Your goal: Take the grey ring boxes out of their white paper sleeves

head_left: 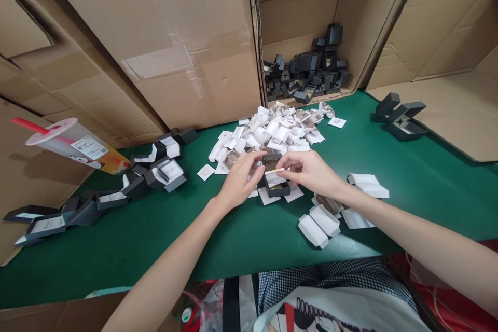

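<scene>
A small black hinged box (278, 192) stands with its lid raised in front of the white pile. My left hand (241, 179) curls its fingers round the box's left side and lid, steadying it. Between the thumb and fingers of my right hand (305, 170) is a folded white card insert (274, 178), held over the box's opening. Part of the lid is covered by my fingers. Several flat white cards lie under and around the box. To the right, by my right forearm, are folded white inserts (319, 224), some grouped in pairs.
A heap of white inserts (272, 132) spreads behind my hands. Open black boxes with white inserts (169, 171) line the left, beside a drink cup (83, 145) with a red straw. More black boxes (307, 70) fill a cardboard carton behind; open ones (402, 116) sit at right.
</scene>
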A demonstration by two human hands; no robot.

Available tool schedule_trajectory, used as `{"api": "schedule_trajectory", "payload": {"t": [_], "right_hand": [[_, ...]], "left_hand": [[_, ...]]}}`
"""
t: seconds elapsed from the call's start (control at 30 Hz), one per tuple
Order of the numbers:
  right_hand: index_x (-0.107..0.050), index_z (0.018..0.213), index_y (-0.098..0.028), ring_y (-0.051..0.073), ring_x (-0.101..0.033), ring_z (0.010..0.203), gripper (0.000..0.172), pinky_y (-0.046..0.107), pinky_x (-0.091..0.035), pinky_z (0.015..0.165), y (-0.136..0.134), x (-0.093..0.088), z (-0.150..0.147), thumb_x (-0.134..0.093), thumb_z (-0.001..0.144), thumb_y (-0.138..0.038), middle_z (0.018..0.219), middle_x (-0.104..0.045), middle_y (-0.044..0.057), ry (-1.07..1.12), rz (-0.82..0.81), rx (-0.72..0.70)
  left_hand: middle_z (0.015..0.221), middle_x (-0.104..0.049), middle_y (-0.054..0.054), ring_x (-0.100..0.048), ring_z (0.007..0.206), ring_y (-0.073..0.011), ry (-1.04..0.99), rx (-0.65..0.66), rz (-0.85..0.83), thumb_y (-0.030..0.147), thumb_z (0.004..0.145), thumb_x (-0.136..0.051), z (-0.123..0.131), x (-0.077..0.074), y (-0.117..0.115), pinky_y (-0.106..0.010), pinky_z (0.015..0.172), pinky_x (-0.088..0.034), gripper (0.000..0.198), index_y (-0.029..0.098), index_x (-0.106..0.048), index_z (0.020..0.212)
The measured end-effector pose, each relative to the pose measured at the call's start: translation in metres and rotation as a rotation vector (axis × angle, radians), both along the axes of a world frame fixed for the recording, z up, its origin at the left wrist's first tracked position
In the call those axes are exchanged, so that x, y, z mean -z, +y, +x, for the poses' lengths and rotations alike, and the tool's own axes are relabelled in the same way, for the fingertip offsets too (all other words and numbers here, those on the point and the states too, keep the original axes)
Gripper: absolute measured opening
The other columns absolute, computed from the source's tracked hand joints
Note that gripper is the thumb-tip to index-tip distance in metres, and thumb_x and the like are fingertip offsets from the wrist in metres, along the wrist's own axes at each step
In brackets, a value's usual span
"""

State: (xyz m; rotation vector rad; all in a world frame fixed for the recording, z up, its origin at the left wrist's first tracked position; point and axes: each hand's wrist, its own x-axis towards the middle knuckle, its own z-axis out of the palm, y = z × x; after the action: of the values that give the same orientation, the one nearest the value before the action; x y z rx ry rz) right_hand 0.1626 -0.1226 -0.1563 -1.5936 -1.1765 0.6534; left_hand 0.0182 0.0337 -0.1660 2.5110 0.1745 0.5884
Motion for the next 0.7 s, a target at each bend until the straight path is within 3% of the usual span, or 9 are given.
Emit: {"api": "schedule_trajectory", "payload": {"t": [0.27,0.4,0.57,0.7], "right_hand": [[-0.058,0.075,-0.019,0.010,-0.049,0.037,0.021,0.025,-0.036,0.040,0.001,0.006,-0.008,-0.066,0.076,-0.039,0.060,-0.063,-0.001,0.076,-0.030,0.107],[-0.059,0.075,-0.019,0.011,-0.052,0.039,0.021,0.026,-0.039,0.045,0.000,0.006,-0.010,-0.064,0.079,-0.039,0.062,-0.065,-0.001,-0.107,-0.013,0.107],[-0.062,0.086,-0.019,0.011,-0.056,0.052,0.018,0.025,-0.042,0.056,-0.001,0.005,-0.004,-0.064,0.082,-0.036,0.083,-0.070,0.002,-0.413,0.097,0.155],[-0.064,0.084,-0.018,0.011,-0.054,0.056,0.018,0.024,-0.038,0.057,-0.003,0.006,0.003,-0.057,0.088,-0.034,0.075,-0.067,0.002,-0.626,0.244,0.122]], "left_hand": [[0.108,-0.061,-0.007,-0.057,0.092,-0.0208,0.028,0.034,-0.069,0.037,0.091,-0.048,-0.002,-0.003,-0.002,-0.030,0.076,-0.044,0.037,0.025,-0.050,0.126],[0.105,-0.060,-0.008,-0.057,0.090,-0.0199,0.013,0.040,-0.036,0.035,0.089,-0.052,-0.001,0.000,-0.003,-0.030,0.075,-0.045,0.038,0.023,-0.050,0.125],[0.099,-0.060,-0.006,-0.055,0.083,-0.0165,-0.005,0.026,-0.048,0.030,0.087,-0.054,0.001,0.002,-0.003,-0.027,0.072,-0.046,0.036,0.022,-0.051,0.122],[0.095,-0.059,-0.005,-0.053,0.075,-0.0139,-0.018,0.016,-0.089,0.026,0.086,-0.054,0.002,0.001,-0.002,-0.026,0.068,-0.045,0.035,0.022,-0.051,0.120]]}}
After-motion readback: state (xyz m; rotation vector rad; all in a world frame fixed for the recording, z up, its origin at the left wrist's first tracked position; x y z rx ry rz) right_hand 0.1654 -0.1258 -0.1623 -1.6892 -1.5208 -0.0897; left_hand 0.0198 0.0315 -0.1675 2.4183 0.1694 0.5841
